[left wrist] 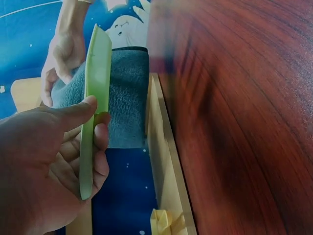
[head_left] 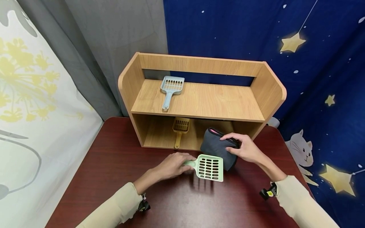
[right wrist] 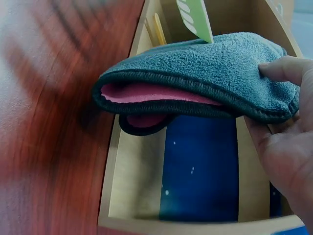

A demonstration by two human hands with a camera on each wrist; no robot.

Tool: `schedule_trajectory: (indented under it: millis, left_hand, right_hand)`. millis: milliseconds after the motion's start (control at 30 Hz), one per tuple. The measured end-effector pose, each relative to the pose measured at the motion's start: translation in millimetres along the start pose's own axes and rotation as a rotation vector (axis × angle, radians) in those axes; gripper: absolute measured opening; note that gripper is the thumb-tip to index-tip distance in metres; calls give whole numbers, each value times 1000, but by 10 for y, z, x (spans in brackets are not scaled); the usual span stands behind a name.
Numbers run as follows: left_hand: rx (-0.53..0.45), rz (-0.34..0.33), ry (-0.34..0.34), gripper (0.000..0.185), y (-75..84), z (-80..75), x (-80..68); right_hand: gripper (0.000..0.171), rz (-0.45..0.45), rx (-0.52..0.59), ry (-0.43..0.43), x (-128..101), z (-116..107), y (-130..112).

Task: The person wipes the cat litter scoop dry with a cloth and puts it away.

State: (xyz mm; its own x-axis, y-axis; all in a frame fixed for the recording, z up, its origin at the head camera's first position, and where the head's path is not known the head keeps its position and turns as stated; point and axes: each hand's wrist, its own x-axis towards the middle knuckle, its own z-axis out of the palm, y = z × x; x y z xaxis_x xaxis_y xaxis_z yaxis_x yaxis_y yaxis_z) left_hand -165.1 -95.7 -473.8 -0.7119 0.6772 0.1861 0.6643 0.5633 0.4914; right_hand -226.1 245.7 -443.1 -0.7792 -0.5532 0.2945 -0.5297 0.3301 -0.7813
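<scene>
My left hand grips the handle of a light green slotted litter scoop, its head pointing right above the table. In the left wrist view the green scoop appears edge-on, thumb along one side and fingers curled behind. A folded grey cloth with dark edging hangs from my right hand, pinched at its upper edge between thumb and fingers. Pink lining shows inside the cloth's folds in the right wrist view. The scoop's head overlaps the cloth's lower corner in the head view.
Behind the hands stands a two-level wooden shelf on the dark red table. A blue-grey scoop lies on its upper level, a yellow-brown scoop on the lower. Curtains hang behind.
</scene>
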Motion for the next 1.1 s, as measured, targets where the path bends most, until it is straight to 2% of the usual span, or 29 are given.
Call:
schedule_trajectory:
  millis: [300,567,733,867,1100]
  left_hand:
    - [-29,-24,-8,32,-29,-13,6]
    - [-42,-41,3,32,-35,-20,-1]
    - [-22,-48,27,31,-56,-30,-55]
    - [-11,-46,39,31,-77,-59,-98]
    - [22,-50,39,34,-122,-99,-150]
  right_hand:
    - [38,-69,23,-143,307,168,-40]
    - [45,-101,25,-246,548,354,-146]
    - [45,-88,-14,-274,547,326,-151]
    - [44,-85,-48,-264,468,228,-109]
    - [43,-80,-19,-259,374,129,-45]
